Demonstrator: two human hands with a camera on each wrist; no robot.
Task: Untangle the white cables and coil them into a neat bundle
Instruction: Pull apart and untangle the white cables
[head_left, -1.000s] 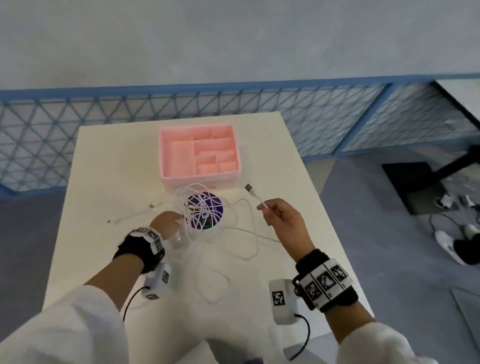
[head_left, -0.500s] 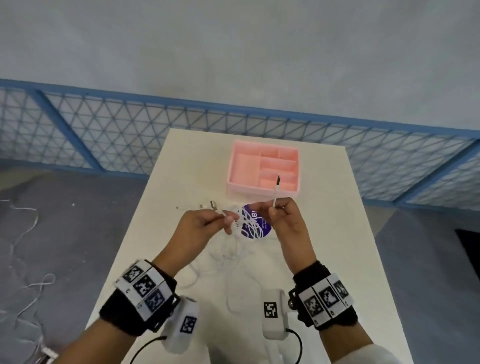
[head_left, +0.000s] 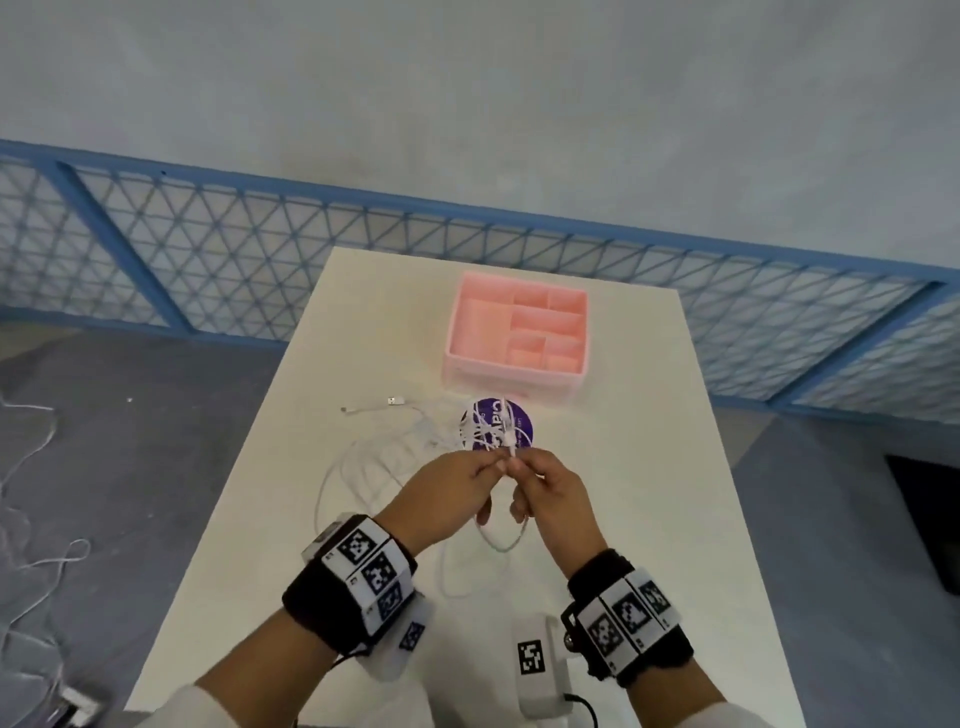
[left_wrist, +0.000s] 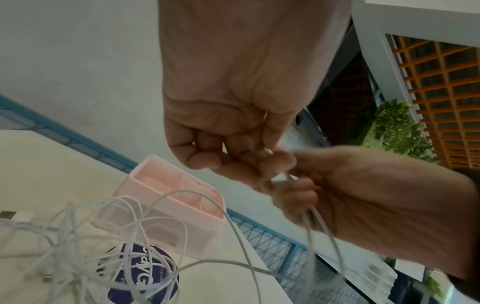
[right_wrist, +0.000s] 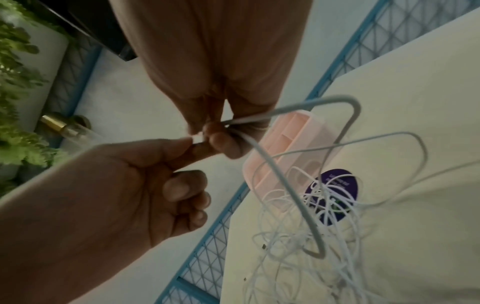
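Note:
A tangle of white cables (head_left: 415, 441) lies on the white table (head_left: 649, 519), partly over a round purple disc (head_left: 519, 423). Both hands meet above it, just in front of the disc. My left hand (head_left: 488, 465) pinches a white cable end (right_wrist: 196, 140) between thumb and forefinger. My right hand (head_left: 519, 467) pinches the same cable (left_wrist: 310, 218) right beside it, fingertips touching. A short loop (head_left: 498, 543) hangs below the hands. Strands run from the right hand (right_wrist: 215, 133) down into the tangle (right_wrist: 311, 226). A loose USB plug (head_left: 396, 400) lies left of the disc.
A pink compartment box (head_left: 517, 338) stands behind the disc, near the table's far end. A blue mesh fence (head_left: 260, 249) runs behind the table. More thin white cables (head_left: 31, 545) lie on the grey floor at the left.
The hands, apart and each holding a cable end half a second ago, have come together so their fingertips meet on one cable. The head view has tilted down slightly.

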